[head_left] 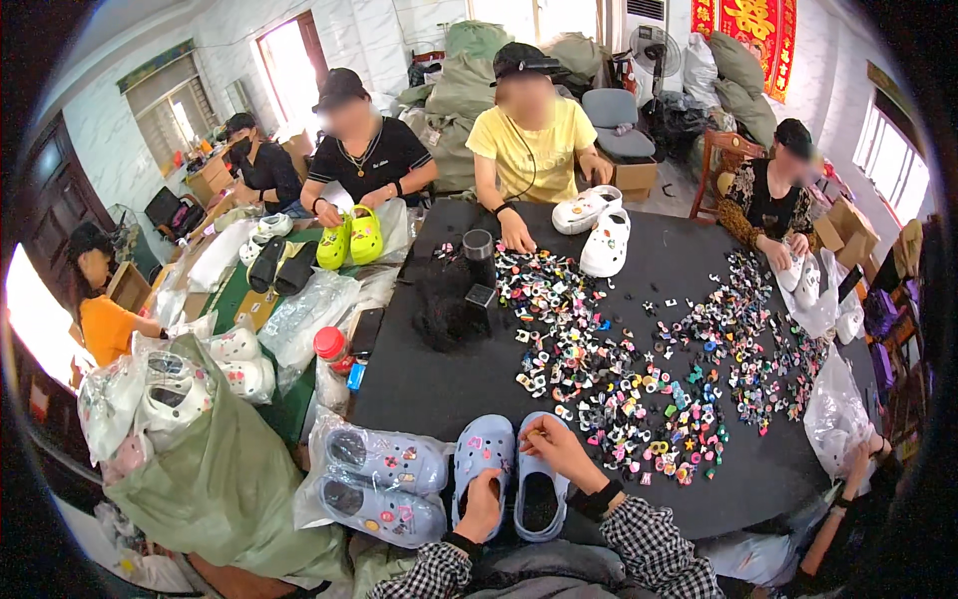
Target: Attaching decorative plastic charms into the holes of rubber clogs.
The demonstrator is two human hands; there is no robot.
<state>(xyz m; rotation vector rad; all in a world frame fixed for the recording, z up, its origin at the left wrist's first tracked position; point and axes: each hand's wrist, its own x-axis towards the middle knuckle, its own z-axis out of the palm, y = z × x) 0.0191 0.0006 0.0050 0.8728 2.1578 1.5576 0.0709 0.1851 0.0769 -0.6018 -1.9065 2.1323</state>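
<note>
Two light blue clogs lie side by side at the table's near edge. Colourful small charms decorate the left clog [483, 446]; my left hand [483, 507] grips it at the foot opening, thumb inside. Over the toe of the right clog [532, 465] is my right hand [561, 451], its fingertips pinched together. What they hold, if anything, is too small to make out. To the left, a second pair of blue clogs [394, 457] with charms lies in a clear plastic bag. Loose shoe charms [649, 399] of many colours spread across the table, to the right of and beyond my hands.
The black table [439, 384] holds a dark cylinder [480, 258] and white clogs [605, 240] at the far side. A red-lidded jar [330, 344] stands left. A green sack [225, 469] of bagged clogs is at near left. Several people work around, one holding lime-green clogs [349, 238].
</note>
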